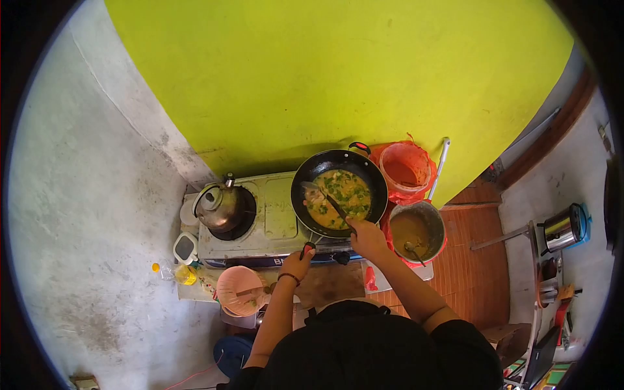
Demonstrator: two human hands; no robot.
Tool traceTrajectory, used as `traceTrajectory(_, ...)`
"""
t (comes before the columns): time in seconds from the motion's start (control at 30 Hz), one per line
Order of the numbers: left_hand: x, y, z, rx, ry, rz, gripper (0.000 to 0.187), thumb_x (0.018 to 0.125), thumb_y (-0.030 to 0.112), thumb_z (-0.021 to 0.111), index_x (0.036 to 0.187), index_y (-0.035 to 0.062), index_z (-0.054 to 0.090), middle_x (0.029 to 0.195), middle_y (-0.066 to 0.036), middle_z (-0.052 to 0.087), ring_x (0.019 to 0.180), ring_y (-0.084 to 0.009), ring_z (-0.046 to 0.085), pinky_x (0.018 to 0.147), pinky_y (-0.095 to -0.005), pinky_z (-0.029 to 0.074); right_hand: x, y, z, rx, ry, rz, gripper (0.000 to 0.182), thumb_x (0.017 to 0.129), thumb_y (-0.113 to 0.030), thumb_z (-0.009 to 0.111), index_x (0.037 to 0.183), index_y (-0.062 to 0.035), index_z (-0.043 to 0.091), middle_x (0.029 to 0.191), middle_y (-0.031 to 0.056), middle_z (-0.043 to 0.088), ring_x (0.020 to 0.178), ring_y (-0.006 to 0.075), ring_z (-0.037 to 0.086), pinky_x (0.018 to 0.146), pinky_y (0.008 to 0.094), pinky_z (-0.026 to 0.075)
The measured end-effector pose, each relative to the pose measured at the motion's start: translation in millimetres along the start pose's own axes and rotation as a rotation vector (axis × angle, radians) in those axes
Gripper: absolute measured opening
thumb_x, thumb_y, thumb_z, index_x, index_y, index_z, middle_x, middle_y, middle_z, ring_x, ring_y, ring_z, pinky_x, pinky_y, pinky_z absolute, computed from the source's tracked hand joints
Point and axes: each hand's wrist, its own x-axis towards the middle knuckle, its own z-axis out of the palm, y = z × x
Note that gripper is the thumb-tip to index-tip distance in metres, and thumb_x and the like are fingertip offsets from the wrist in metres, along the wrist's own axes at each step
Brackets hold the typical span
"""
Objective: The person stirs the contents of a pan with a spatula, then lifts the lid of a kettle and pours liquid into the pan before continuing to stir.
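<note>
A black wok sits on the right burner of a gas stove, with a yellowish egg-like mixture and chopped greens inside. My left hand is closed round the wok's black-and-red handle at the front. My right hand grips the dark handle of a spatula, reaching over the wok's near rim. Its pale blade rests in the food at the left side of the pan, partly covered by it. On the left burner stands a metal kettle.
Right of the wok are a red-stained tub in a red bag and a pot of brownish liquid with a spoon. A pink basket stands in front of the stove, left of my arm. An oil bottle lies further left. Behind rises a green wall.
</note>
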Motion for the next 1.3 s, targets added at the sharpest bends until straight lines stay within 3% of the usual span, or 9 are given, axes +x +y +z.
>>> traceTrajectory(0.43,-2.7,4.9,-3.3,0.025,-0.020,-0.011,0.068,0.087,0.063,0.048,0.106,-0.0007,0.066,0.105,-0.028,0.064,0.103,-0.0419,0.060,0.089,-0.0450,0.045,-53.5,29.7,-76.3,-0.096,-0.089,-0.137,0.036,0.078,-0.011,0.061,0.112,-0.0196,0.068,0.086,0.0104,0.064,0.082,0.0312,0.064,0.069,0.0438,0.050)
traceTrajectory(0.77,3.4,-2.3,1.1,-0.015,-0.032,-0.032,0.068,0.087,0.062,0.049,0.107,-0.0004,0.066,0.105,-0.027,0.064,0.103,-0.0409,0.061,0.089,-0.0441,0.046,-64.8,8.8,-156.1,-0.091,-0.095,-0.062,0.025,0.076,-0.013,0.064,0.099,-0.0165,0.073,0.082,0.0144,0.066,0.078,0.0342,0.063,0.067,0.0438,0.049)
traceTrajectory(0.87,12.6,-15.9,9.5,-0.024,0.074,0.089,0.063,0.086,0.062,0.055,0.079,0.0000,0.064,0.062,-0.011,0.060,0.053,-0.0217,0.059,0.053,-0.0349,0.046,-68.0,-1.5,-154.0,-0.149,-0.109,-0.036,0.024,0.077,-0.012,0.064,0.098,-0.0149,0.074,0.083,0.0143,0.067,0.079,0.0337,0.064,0.068,0.0434,0.050)
traceTrajectory(0.97,17.8,-22.2,13.7,-0.003,0.093,0.096,0.064,0.086,0.062,0.055,0.080,-0.0002,0.064,0.062,-0.011,0.060,0.053,-0.0217,0.059,0.053,-0.0348,0.046,-66.2,-4.5,-131.8,-0.154,-0.095,-0.037,0.026,0.078,-0.009,0.059,0.099,-0.0164,0.074,0.084,0.0135,0.068,0.081,0.0330,0.065,0.069,0.0455,0.050)
traceTrajectory(1.07,5.1,-5.1,2.9,0.006,-0.012,-0.007,0.071,0.086,0.064,0.048,0.105,-0.0025,0.066,0.104,-0.028,0.064,0.103,-0.0418,0.060,0.089,-0.0446,0.046,-58.6,-9.1,-110.8,-0.147,-0.094,-0.019,0.029,0.078,-0.008,0.057,0.101,-0.0168,0.073,0.083,0.0140,0.067,0.082,0.0331,0.065,0.069,0.0457,0.050)
traceTrajectory(1.3,5.0,-5.0,3.2,-0.008,-0.016,-0.014,0.072,0.086,0.064,0.048,0.107,-0.0021,0.065,0.106,-0.029,0.063,0.103,-0.0423,0.060,0.089,-0.0448,0.046,-44.7,-7.7,-69.4,-0.159,-0.060,0.000,0.035,0.078,-0.007,0.056,0.106,-0.0201,0.071,0.092,0.0132,0.066,0.081,0.0332,0.066,0.068,0.0443,0.052)
